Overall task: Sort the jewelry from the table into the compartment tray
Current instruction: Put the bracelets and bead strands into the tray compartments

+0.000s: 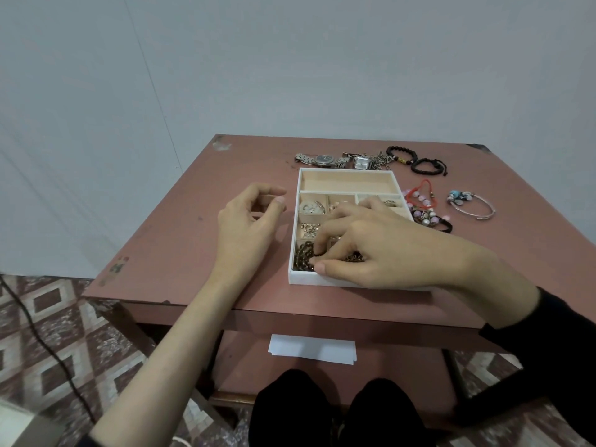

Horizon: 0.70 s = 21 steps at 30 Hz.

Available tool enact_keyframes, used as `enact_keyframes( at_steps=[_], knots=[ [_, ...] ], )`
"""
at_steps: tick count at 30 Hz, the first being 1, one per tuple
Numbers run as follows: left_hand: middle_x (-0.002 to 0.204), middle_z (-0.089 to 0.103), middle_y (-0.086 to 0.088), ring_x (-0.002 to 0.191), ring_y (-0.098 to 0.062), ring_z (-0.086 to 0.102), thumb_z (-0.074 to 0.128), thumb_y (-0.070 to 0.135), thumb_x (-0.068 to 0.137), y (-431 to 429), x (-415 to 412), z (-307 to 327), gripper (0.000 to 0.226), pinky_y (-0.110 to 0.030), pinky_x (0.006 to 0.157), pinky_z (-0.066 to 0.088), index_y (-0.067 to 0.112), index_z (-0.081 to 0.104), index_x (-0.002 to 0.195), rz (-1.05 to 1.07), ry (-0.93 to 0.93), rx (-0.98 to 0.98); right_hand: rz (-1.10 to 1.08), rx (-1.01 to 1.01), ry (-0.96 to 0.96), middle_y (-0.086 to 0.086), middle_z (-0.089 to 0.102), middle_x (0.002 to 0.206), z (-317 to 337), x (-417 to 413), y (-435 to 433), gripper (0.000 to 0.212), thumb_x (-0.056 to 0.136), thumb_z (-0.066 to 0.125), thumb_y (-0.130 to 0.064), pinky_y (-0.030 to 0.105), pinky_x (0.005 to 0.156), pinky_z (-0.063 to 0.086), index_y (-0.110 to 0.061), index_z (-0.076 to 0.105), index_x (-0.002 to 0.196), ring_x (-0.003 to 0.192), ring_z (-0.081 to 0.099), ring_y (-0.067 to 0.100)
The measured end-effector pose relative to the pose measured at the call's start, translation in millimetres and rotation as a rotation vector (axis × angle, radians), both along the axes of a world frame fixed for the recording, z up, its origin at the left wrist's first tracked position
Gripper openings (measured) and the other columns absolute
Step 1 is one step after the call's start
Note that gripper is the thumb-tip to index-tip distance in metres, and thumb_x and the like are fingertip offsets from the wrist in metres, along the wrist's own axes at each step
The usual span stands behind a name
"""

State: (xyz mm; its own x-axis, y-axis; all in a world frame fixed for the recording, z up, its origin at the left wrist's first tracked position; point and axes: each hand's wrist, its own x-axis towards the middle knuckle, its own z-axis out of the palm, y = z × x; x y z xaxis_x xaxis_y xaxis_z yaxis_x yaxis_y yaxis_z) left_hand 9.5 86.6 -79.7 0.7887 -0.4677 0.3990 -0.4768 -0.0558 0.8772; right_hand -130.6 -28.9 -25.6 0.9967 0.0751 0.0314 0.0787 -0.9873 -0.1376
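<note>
A worn reddish-pink table (180, 227) with chipped corners stands against a plain pale grey wall (290, 59), on a floor (48, 324) of brown and white diamond tiles where a black cable (35, 333) trails at the left. Under the top, a lower shelf (396, 366) holds a sheet of white paper (312, 348), and the person's dark-clad knees show at the near edge. The white compartment tray (346, 171) sits mid-table. Unsorted jewelry lies round its far and right sides: a silver watch (322, 159), a square-faced watch (361, 162) and a heap of chain (380, 160) just beyond the far rim, two black bead bracelets (401, 154) further right, then a red cord bracelet (422, 191), pink bead bracelets (425, 216) beside the right wall, and a silver bangle (472, 206) with blue charms well apart. Small pale pieces (311, 207) already lie in the tray's middle-left cells. The right hand (371, 250), reaching from a black sleeve (554, 343), is palm down over the near half of the tray, thumb and forefinger pinching a dark bead bracelet (303, 254) in the near-left compartment. The left hand (248, 221) hovers left of the tray, fingers loosely curled, holding nothing.
</note>
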Motion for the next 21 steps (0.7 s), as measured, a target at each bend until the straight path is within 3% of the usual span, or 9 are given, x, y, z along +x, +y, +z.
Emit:
enact_keyframes(
  at_steps=[4, 8, 12, 17, 21],
  knots=[
    [0.076, 0.069, 0.009, 0.071, -0.002, 0.060, 0.056, 0.029, 0.081, 0, -2, 0, 0.012, -0.009, 0.063, 0.042, 0.030, 0.066, 0.088, -0.009, -0.022, 0.007, -0.028, 0.069, -0.064, -0.019, 0.062, 0.096, -8, 1, -2, 0.041, 0.092, 0.046, -0.044, 0.026, 0.083, 0.019, -0.018, 0.073, 0.075, 0.089, 0.037, -0.004],
    [0.075, 0.068, 0.010, 0.076, -0.004, 0.062, 0.055, 0.028, 0.080, -1, -4, 1, 0.014, -0.011, 0.067, 0.043, 0.028, 0.067, 0.086, -0.020, -0.027, 0.009, -0.020, 0.080, -0.104, -0.021, 0.060, 0.094, -14, 1, -2, 0.045, 0.086, 0.037, -0.046, 0.027, 0.084, 0.025, -0.021, 0.075, 0.079, 0.092, 0.038, 0.001],
    [0.076, 0.069, 0.009, 0.074, -0.003, 0.061, 0.054, 0.027, 0.079, -4, -2, 2, 0.015, -0.011, 0.067, 0.044, 0.024, 0.069, 0.083, -0.037, -0.032, 0.039, -0.034, 0.232, -0.184, -0.016, 0.066, 0.093, -17, 0, -5, 0.036, 0.085, 0.044, -0.041, 0.030, 0.086, 0.035, -0.024, 0.076, 0.086, 0.088, 0.042, 0.004],
    [0.077, 0.069, 0.005, 0.068, 0.000, 0.057, 0.060, 0.017, 0.085, -12, -4, 8, 0.012, -0.009, 0.062, 0.041, 0.022, 0.070, 0.083, -0.073, -0.040, 0.063, -0.086, 0.385, -0.305, -0.007, 0.068, 0.089, -20, -1, -10, 0.026, 0.083, 0.054, -0.034, 0.021, 0.081, 0.038, -0.023, 0.075, 0.094, 0.086, 0.048, 0.003],
    [0.075, 0.068, 0.003, 0.056, 0.003, 0.054, 0.060, 0.017, 0.086, -22, -9, 15, 0.012, -0.013, 0.058, 0.043, 0.021, 0.070, 0.083, -0.084, -0.046, 0.064, -0.227, 0.583, -0.429, -0.006, 0.068, 0.082, -18, -6, -24, 0.015, 0.082, 0.060, -0.027, 0.029, 0.078, 0.046, -0.026, 0.075, 0.087, 0.085, 0.056, 0.010]
  ],
)
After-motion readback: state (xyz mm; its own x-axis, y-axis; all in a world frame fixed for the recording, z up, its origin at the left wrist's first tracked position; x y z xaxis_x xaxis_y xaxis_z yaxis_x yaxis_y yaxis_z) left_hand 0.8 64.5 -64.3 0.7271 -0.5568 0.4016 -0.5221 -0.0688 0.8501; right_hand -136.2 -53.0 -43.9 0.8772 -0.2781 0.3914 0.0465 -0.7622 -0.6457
